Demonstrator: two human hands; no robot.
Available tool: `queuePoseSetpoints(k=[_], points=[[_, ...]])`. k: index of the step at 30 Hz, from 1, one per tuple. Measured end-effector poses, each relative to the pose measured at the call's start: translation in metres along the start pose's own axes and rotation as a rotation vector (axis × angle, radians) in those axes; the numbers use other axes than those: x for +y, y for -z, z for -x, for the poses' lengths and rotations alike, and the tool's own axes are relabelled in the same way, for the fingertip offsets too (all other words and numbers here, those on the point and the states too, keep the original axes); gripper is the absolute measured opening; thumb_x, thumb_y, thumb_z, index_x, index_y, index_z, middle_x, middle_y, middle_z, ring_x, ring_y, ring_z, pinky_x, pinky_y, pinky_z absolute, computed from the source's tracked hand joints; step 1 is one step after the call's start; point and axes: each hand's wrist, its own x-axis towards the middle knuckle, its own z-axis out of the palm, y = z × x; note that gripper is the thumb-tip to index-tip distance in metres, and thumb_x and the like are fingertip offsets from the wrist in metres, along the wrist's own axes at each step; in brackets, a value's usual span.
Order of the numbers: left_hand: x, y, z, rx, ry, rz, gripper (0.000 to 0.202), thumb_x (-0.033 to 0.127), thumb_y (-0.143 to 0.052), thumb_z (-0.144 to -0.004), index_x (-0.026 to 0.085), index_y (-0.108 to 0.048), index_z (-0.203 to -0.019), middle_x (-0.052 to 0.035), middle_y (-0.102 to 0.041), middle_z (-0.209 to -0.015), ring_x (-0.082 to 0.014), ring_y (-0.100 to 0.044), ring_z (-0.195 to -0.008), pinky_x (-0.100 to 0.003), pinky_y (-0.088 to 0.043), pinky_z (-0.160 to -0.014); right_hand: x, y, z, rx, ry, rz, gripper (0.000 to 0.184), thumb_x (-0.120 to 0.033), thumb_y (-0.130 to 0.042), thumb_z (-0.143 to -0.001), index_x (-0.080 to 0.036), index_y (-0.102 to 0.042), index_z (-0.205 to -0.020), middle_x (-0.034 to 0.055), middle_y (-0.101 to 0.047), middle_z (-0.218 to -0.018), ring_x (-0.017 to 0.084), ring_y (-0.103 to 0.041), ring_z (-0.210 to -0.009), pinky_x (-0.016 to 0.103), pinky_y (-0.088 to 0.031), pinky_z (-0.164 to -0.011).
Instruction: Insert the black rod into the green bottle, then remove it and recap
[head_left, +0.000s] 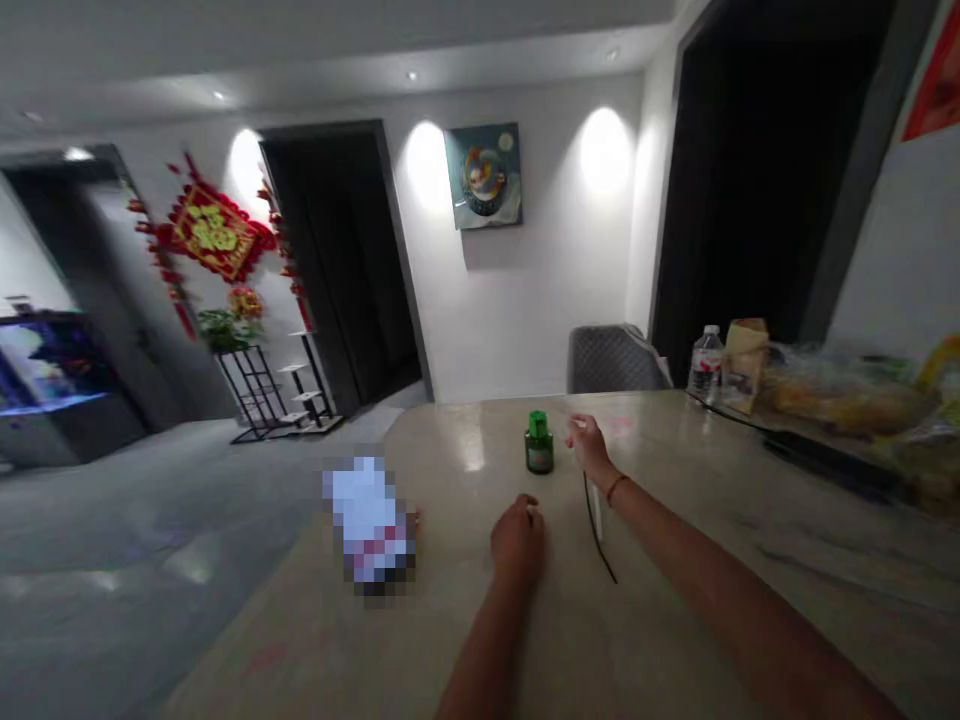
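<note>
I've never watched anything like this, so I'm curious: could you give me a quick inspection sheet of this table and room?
Surface: glossy cream stone-look table.
Job's things: green-capped bottle standing upright; pixelated object lying to its left.
Clutter: water bottle, paper bag and plastic food bag at the far right.
Hands: right hand just right of the bottle; left hand curled on the table, nearer the viewer.
Cables: thin black cable beside the right forearm.
Surroundings: grey chair, wall picture, red hanging decoration, lit fish tank.
</note>
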Motion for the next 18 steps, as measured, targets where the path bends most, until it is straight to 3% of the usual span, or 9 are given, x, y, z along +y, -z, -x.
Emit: queuePoseSetpoints(k=[6, 9, 13, 18], points=[[-0.001, 0.002, -0.002, -0.031, 0.012, -0.001, 0.025, 0.026, -0.037, -0.082, 0.023, -0.053, -0.101, -0.0012, -0.066, -0.084, -0.0132, -0.059, -0.078, -0.022, -0.035, -0.064, -0.002, -0.008, -0.003, -0.099, 0.092, -0.108, 0.048, -0.038, -0.053, -0.064, -0.016, -0.045, -0.106, 0.004, -0.063, -0.08, 0.018, -0.059, -0.08, 0.029, -0.043, -0.072], [-0.001, 0.003, -0.002, -0.035, 0.008, -0.021, 0.025, 0.025, -0.036, -0.083, 0.023, -0.052, -0.102, -0.0012, -0.066, -0.085, -0.0128, -0.059, -0.079, -0.022, -0.035, -0.065, -0.005, -0.009, 0.001, -0.179, 0.084, -0.147, 0.04, -0.037, -0.051, -0.065, -0.016, -0.048, -0.099, 0.0043, -0.064, -0.075, 0.018, -0.06, -0.078, 0.03, -0.044, -0.073], [0.0, 0.003, -0.002, -0.038, 0.0, -0.032, 0.025, 0.025, -0.036, -0.083, 0.023, -0.051, -0.103, -0.0012, -0.065, -0.086, -0.0123, -0.058, -0.079, -0.022, -0.035, -0.064, -0.005, -0.006, 0.006, -0.184, 0.071, -0.098, 0.025, -0.035, -0.047, -0.067, -0.016, -0.052, -0.082, 0.0027, -0.062, -0.061, 0.018, -0.061, -0.066, 0.031, -0.045, -0.067], [0.0, 0.003, -0.002, -0.036, 0.006, -0.014, 0.025, 0.025, -0.035, -0.083, 0.022, -0.052, -0.102, -0.0014, -0.065, -0.084, -0.0124, -0.058, -0.078, -0.022, -0.035, -0.064, -0.005, -0.014, 0.004, -0.189, 0.107, -0.091, 0.026, -0.032, -0.05, -0.067, -0.017, -0.051, -0.088, 0.0066, -0.064, -0.082, 0.018, -0.06, -0.081, 0.029, -0.045, -0.072]])
